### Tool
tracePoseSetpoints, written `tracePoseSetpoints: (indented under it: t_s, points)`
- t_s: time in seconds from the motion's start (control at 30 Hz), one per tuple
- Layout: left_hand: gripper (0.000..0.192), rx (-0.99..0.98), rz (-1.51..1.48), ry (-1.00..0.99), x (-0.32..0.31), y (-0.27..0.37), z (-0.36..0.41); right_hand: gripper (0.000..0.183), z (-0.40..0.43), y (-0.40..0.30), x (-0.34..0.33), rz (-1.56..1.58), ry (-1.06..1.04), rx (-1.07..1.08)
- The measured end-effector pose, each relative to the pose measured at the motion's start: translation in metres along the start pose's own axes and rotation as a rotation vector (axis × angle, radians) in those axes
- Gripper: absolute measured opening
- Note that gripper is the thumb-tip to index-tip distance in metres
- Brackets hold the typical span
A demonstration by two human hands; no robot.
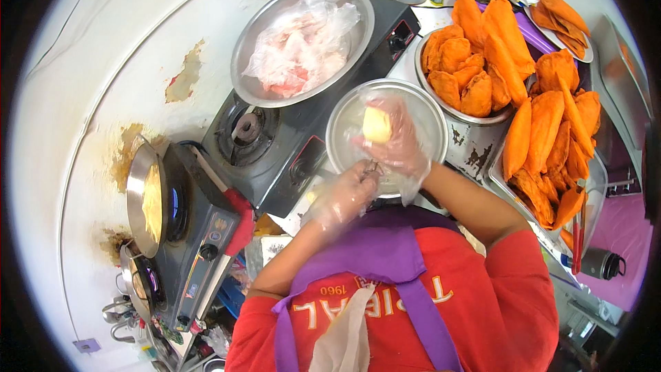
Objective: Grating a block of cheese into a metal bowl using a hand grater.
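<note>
My right hand [396,137], in a clear plastic glove, holds a pale yellow lump [377,125] over a round metal bowl [334,139]. What the lump is made of I cannot tell. My left hand [353,188], gloved as well, is close beside it at the bowl's near left rim, its fingers drawn together. Something small, dark and thin shows at the left fingertips, too blurred to name. My hands hide part of the bowl's inside.
A metal basin [237,70] with bagged raw meat [299,51] rests on a gas stove [294,152]. Two pans [135,201] of oil sit over lit burners at left. Orange fried pastries fill a bowl [465,113] and a tray [594,206] at right, with red-handled tongs [577,248] and a flask [599,264].
</note>
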State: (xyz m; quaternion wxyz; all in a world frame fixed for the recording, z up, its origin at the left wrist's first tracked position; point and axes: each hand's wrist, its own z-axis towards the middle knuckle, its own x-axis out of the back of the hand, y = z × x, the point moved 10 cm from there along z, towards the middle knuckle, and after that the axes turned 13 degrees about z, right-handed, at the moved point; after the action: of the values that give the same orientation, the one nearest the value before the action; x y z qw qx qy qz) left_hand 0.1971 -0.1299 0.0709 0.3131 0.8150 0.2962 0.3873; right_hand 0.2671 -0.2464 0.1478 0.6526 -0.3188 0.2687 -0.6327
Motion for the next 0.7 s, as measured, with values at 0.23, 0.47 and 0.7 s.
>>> tracePoseSetpoints:
  t_s: [0.23,0.47,0.7]
  points:
    - [0.033,-0.136,0.056,-0.041,-0.012,0.003,0.000,0.051,0.001,-0.003,-0.002,-0.228,-0.043,0.079]
    - [0.028,-0.265,0.140,0.126,-0.016,0.007,0.001,0.049,0.002,0.025,0.014,-0.301,-0.118,-0.082]
    - [0.025,-0.472,0.237,0.342,-0.013,-0.004,0.024,0.045,-0.025,-0.024,-0.017,-0.212,-0.314,0.189]
